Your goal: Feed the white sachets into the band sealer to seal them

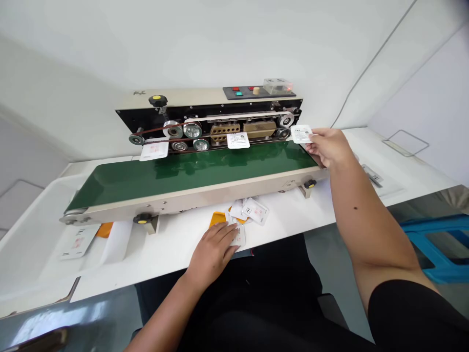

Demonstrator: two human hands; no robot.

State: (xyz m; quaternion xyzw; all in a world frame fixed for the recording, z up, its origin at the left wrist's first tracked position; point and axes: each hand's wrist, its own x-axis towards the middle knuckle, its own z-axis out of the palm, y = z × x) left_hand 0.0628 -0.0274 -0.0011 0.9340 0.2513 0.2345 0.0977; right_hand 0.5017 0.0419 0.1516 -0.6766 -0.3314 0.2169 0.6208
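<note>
the right hand (328, 149) pinches a small white packet (302, 133) by its near edge, thumb and fingers closed on it, and holds it just beside the rollers (285, 133) at the right end of the sealer (205, 100), above the end of the green belt (176, 171). the middle packet (238, 140) sits along the band by the brass blocks, its body jutting out over the belt, and the left packet (154, 149) hangs tilted near the left pulley. the left hand (212, 249) lies with loosely bent fingers over a pile (256, 211) of white and orange packets on the worktop (282, 210); whether it grips one cannot be told. if the pinched packet went in at a slant, it would likely run crooked or crease, since only one edge is steadied. fingertips so near the turning parts could be nipped or burned if they followed the packet too far. the left packet, judging by its tilt, might snag or drop askew rather than slide clear. the pile lies close to the worktop's front edge, so a careless drag by the left hand could tip a packet over it
</note>
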